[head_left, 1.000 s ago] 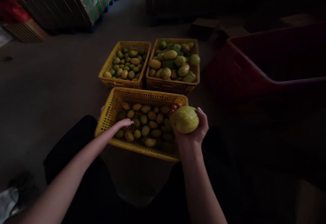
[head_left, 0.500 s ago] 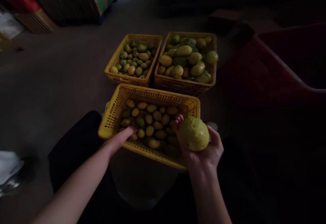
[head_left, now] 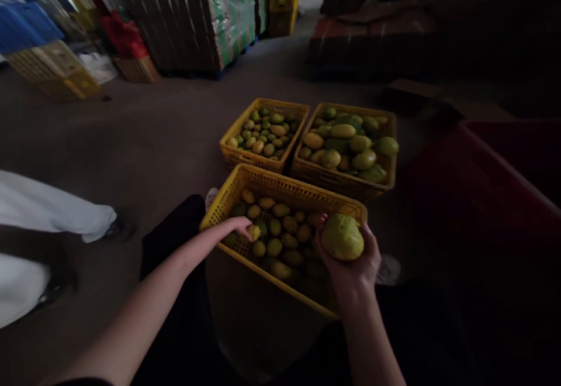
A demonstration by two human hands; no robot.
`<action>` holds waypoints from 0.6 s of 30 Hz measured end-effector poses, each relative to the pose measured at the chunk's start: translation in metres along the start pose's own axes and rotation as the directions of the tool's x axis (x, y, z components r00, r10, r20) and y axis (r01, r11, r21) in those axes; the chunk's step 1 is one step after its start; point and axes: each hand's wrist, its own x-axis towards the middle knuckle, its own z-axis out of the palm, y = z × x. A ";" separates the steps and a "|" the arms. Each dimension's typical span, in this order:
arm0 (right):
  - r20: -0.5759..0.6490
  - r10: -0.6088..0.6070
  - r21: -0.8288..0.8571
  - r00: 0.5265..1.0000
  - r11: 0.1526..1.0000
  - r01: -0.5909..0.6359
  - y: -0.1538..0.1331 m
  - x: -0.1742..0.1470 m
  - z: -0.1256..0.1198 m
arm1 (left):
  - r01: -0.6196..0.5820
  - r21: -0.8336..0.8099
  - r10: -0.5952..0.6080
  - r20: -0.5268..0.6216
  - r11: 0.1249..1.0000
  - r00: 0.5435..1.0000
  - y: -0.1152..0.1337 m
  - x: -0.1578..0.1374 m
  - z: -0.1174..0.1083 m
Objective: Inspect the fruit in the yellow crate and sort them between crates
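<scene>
In my right hand (head_left: 357, 266) lies a large, lumpy yellow-green fruit (head_left: 343, 238), cupped in the palm with fingers round its sides, over the right end of the near yellow crate (head_left: 280, 286). My left hand (head_left: 239, 226) reaches over the left side of this crate. Its fingers are closed on a small yellow fruit (head_left: 253, 233); the fingertips are partly hidden. Around it, several small yellow and green oval fruits (head_left: 274, 248) lie spread over the crate's bottom. The crate's lower right part is in deep shadow.
Behind stand two more yellow crates, the left one (head_left: 228, 147) with smaller fruits, the right one (head_left: 390, 178) heaped with larger ones. A dark red bin (head_left: 491, 152) is at right. Another person's white-trousered legs (head_left: 56, 199) are at left. Wrapped stacked boxes (head_left: 232, 11) stand behind.
The view has tilted up and swung left, showing more background and the other person's legs. My left hand has lifted from among the fruits with a small yellow one. My right hand still holds the large fruit.
</scene>
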 end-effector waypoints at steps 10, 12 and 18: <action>0.069 0.040 -0.281 0.997 0.959 -0.019 0.029 -0.052 0.011 | -0.161 -0.889 0.385 0.018 0.428 0.923 0.073 -0.156 -0.033; 0.049 0.029 -0.274 0.998 0.962 -0.015 0.039 -0.061 0.021 | -0.110 -0.976 0.501 -0.002 0.186 0.866 0.089 -0.180 -0.049; 0.130 0.115 -0.258 0.985 0.963 -0.078 0.046 -0.055 0.037 | -0.210 -0.976 0.571 -0.200 -0.049 0.796 0.101 -0.185 -0.094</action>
